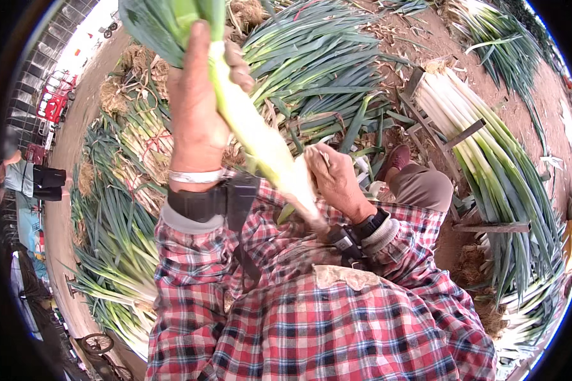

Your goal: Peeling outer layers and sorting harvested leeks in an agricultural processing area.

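Note:
A thick leek (pixel 248 124) slants across the middle, its broad green leaves at the upper left and its white end low toward my lap. My left hand (pixel 200 114) is wrapped round it where the green meets the white. Beside the white end, my right hand (pixel 340 181) is closed, its fingers bent over a pale outer layer of the leek. Motion smears the stalk's lower part, so I cannot tell how far that layer has come loose.
Leeks lie in a heap (pixel 318 57) ahead and in tied bundles (pixel 124 254) on the left. At right, cleaned leeks (pixel 470 127) rest in a metal rack (pixel 467 134). My shoe (pixel 398 157) is beside the rack. A person (pixel 28 174) and a red cart (pixel 55 98) are far left.

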